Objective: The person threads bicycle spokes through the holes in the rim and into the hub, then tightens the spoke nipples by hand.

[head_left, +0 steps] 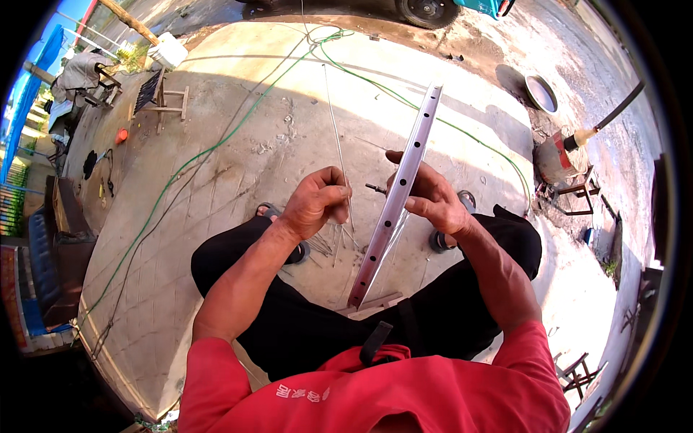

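My right hand (435,197) grips a long, light metal bar (402,182) with a row of round holes along its face. The bar tilts, its far end leaning to the right and its near end above my lap. A short dark pin, like a bolt (375,188), juts out to the left beside the bar's middle. My left hand (317,202) is closed, thumb against the fingers, at a thin straight metal rod (336,123) that reaches away from me. Part of the rod is hidden by the fingers. Between my feet, several thin rods (325,247) lie on the concrete.
A green hose (238,130) loops over the concrete floor (245,173). To the left stand a small wooden rack (170,101) and a dark padded seat (54,252). A round basin (541,94) and a bucket (561,155) are on the right; a vehicle wheel (427,10) is at the back.
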The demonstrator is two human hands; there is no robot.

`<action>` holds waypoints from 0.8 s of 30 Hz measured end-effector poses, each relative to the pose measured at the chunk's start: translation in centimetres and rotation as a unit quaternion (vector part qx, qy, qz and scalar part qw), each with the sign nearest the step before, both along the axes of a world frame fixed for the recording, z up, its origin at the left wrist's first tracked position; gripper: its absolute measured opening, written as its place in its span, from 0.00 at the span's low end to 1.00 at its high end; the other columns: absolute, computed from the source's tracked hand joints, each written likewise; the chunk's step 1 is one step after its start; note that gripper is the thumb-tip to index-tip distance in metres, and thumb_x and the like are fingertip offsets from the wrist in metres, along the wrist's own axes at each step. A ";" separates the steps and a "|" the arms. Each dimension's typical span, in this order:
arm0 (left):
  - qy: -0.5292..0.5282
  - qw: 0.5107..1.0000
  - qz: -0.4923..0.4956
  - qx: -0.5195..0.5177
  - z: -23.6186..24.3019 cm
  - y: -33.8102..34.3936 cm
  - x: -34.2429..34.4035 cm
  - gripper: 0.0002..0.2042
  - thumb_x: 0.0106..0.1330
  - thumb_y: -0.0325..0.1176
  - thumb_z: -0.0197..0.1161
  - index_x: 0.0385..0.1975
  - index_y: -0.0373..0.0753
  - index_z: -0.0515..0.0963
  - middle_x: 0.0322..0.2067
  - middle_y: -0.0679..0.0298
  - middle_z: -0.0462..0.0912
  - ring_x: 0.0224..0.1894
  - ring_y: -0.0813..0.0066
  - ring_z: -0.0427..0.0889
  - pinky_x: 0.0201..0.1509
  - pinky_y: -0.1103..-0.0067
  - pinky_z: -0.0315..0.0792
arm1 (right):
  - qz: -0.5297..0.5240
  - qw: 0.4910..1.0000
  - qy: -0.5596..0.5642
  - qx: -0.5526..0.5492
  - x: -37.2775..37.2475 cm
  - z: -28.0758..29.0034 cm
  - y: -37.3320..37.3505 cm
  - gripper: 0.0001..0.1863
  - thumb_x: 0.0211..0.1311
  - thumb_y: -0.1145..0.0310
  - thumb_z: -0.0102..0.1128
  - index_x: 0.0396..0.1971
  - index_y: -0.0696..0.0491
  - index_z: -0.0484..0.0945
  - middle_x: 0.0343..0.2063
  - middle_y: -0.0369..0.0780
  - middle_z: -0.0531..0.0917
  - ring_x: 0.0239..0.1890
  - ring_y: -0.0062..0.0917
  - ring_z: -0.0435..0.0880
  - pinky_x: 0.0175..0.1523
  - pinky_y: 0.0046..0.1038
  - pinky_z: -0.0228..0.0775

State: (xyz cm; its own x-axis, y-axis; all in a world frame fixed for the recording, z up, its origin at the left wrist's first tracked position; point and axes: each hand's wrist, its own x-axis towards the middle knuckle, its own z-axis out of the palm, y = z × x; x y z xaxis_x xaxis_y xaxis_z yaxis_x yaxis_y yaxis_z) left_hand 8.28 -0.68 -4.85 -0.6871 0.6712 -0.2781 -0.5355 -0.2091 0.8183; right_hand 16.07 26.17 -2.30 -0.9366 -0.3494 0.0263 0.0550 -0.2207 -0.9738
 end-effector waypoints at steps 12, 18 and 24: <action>0.044 0.999 0.023 -0.023 0.5 7.3 0.5 0.04 0.67 0.25 0.64 0.35 0.35 0.75 0.29 0.65 0.79 0.26 0.79 0.79 0.28 0.82 0.74 | -0.093 0.994 -0.029 0.053 -1.0 0.3 -0.8 0.34 0.70 0.71 0.63 0.72 0.62 0.61 0.54 0.45 0.81 0.56 0.29 0.83 0.63 0.33 0.74; 0.004 1.000 -0.002 -0.008 0.2 7.6 0.3 0.09 0.71 0.28 0.65 0.46 0.34 0.78 0.38 0.66 0.84 0.37 0.82 0.81 0.44 0.84 0.76 | -0.124 0.990 -0.030 0.066 -0.2 -1.9 -0.1 0.22 0.71 0.70 0.64 0.61 0.62 0.74 0.48 0.43 0.84 0.50 0.24 0.84 0.57 0.30 0.77; -0.033 0.999 0.027 0.016 1.2 8.5 0.6 0.07 0.71 0.28 0.64 0.42 0.33 0.78 0.34 0.62 0.83 0.28 0.75 0.83 0.34 0.78 0.81 | -0.195 0.969 0.013 0.148 0.4 -2.5 0.4 0.13 0.70 0.74 0.64 0.52 0.61 0.79 0.41 0.40 0.85 0.40 0.17 0.83 0.44 0.24 0.78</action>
